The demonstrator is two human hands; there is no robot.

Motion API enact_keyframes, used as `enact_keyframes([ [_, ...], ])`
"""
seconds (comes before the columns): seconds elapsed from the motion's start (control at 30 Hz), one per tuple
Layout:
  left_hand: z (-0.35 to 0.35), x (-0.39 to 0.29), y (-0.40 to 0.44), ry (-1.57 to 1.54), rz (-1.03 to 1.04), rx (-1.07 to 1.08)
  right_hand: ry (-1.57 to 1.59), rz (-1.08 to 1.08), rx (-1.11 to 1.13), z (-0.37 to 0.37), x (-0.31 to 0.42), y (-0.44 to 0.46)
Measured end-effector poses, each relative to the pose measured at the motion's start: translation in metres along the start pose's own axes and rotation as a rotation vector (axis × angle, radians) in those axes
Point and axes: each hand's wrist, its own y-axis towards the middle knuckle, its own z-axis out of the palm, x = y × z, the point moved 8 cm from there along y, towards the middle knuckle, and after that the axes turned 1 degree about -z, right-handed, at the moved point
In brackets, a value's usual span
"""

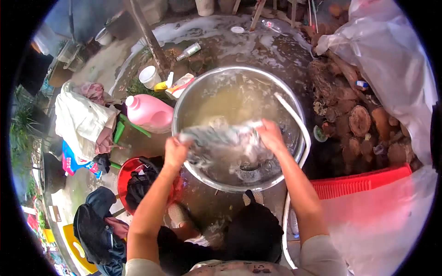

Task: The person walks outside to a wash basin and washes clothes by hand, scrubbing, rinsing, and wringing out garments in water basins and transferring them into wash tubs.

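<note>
Ground [216, 53], one cloth [221, 139] between two hands [176, 152] [271, 134]

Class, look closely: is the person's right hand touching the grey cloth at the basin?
Touching: the head view shows the right hand closed on one end of the grey cloth.

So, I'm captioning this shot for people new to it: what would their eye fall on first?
Probably the big metal basin in the middle, with a wet, motion-blurred cloth held over it between the left hand and right hand. Next, the bright pink jug standing just left of the basin, and the pale hose curving over its right rim.
</note>
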Motion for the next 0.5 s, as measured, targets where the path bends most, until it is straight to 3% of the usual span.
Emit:
enact_keyframes([
  [0.03,-0.019,-0.039,-0.004,0.033,0.081,-0.058,0.143,-0.033,-0.001,0.001,0.007,0.021],
  [0.07,-0.037,-0.058,-0.005,-0.115,0.085,-0.103,0.285,-0.106,-0.092,-0.023,0.062,0.015],
  [0.1,-0.056,-0.077,-0.007,-0.261,0.094,-0.15,0.36,-0.127,-0.176,-0.032,0.073,0.034],
  [0.17,-0.084,-0.137,-0.037,-0.564,0.005,-0.201,0.618,-0.327,-0.172,-0.077,0.181,0.007],
  [0.23,-0.102,-0.144,-0.048,-0.884,-0.028,-0.035,0.763,-0.498,-0.167,-0.093,0.258,-0.022],
  [0.27,-0.115,-0.126,-0.049,-1.003,-0.064,-0.105,0.872,-0.548,-0.123,-0.088,0.291,-0.033],
  [0.37,-0.116,-0.119,-0.073,-0.978,0.145,0.013,0.739,-0.534,0.153,-0.038,0.356,-0.049],
  [0.43,-0.11,-0.101,-0.079,-0.952,0.077,-0.059,0.817,-0.426,0.327,0.021,0.364,-0.06],
  [0.47,-0.109,-0.098,-0.081,-0.961,0.105,-0.053,0.823,-0.49,0.394,0.068,0.36,-0.054],
  [0.5,-0.109,-0.096,-0.081,-0.968,0.138,-0.046,0.458,-0.454,0.403,0.072,0.361,-0.085],
])
